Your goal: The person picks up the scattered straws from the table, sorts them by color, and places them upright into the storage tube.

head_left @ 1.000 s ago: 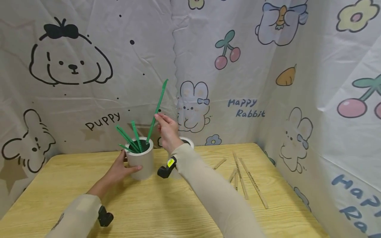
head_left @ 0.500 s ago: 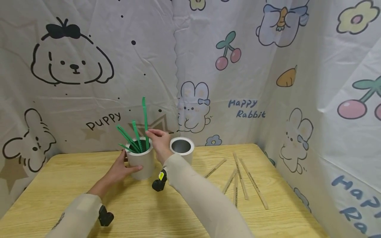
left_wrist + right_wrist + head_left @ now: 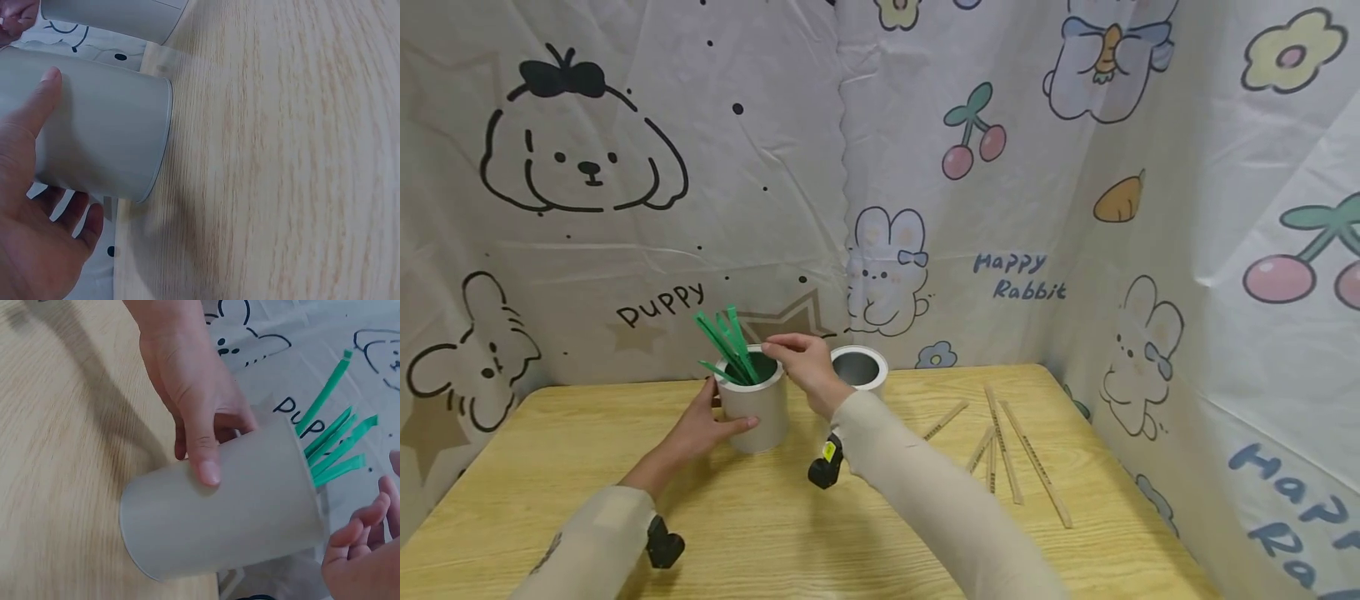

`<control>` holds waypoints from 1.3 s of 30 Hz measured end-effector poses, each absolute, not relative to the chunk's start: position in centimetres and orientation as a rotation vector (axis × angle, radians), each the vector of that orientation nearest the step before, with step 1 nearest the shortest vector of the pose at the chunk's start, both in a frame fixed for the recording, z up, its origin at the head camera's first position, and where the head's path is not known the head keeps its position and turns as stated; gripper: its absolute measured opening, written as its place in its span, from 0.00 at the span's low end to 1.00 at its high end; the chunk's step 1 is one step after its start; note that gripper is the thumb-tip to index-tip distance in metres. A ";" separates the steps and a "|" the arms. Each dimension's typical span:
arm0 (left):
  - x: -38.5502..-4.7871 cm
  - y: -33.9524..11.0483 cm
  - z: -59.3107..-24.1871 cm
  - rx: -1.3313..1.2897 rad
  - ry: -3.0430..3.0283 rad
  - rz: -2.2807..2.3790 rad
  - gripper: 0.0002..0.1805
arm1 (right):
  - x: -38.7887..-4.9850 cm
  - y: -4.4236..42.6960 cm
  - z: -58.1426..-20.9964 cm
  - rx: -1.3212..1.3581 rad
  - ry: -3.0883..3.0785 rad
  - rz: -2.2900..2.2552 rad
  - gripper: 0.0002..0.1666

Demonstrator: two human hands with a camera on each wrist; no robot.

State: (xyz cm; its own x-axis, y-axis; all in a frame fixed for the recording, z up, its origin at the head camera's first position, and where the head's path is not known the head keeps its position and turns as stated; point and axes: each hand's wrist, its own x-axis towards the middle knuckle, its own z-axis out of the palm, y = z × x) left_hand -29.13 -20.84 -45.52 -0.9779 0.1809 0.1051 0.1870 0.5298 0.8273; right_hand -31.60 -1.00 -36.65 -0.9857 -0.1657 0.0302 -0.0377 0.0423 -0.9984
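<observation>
A whitish cylindrical pot (image 3: 758, 415) stands upright on the table, with several slim green strips (image 3: 724, 337) leaning left out of its mouth. My left hand (image 3: 703, 427) grips its left side, thumb across the front; the left wrist view shows the fingers curled behind the pot (image 3: 109, 128). My right hand (image 3: 805, 367) is at the right of the rim, fingers loosely bent. In the right wrist view, nothing shows between the right hand's fingers (image 3: 369, 515). The strips' lower ends are hidden inside the pot.
A second whitish pot (image 3: 859, 354) stands just to the right, partly behind my right wrist. Several thin wooden strips (image 3: 1037, 462) with dark markings lie on the right of the wooden table (image 3: 760, 533). A printed cloth (image 3: 760, 167) hangs behind.
My right hand lowered a long green strip into the left pot and let go of it; the strip now leans with the others. The right hand has drawn slightly right. The left hand stayed put.
</observation>
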 end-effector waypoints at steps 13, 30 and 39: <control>-28.6 -20.7 -45.7 -0.259 -2.799 -1.481 0.56 | -30.2 4.4 -34.8 -0.466 2.226 -1.906 0.18; -27.2 -21.8 -45.6 -0.143 -2.900 -1.453 0.59 | -29.5 12.8 -34.9 -0.448 2.341 -1.824 0.19; -24.6 -23.4 -45.0 -0.232 -2.883 -1.329 0.48 | -28.8 18.3 -35.2 -0.480 2.432 -1.781 0.18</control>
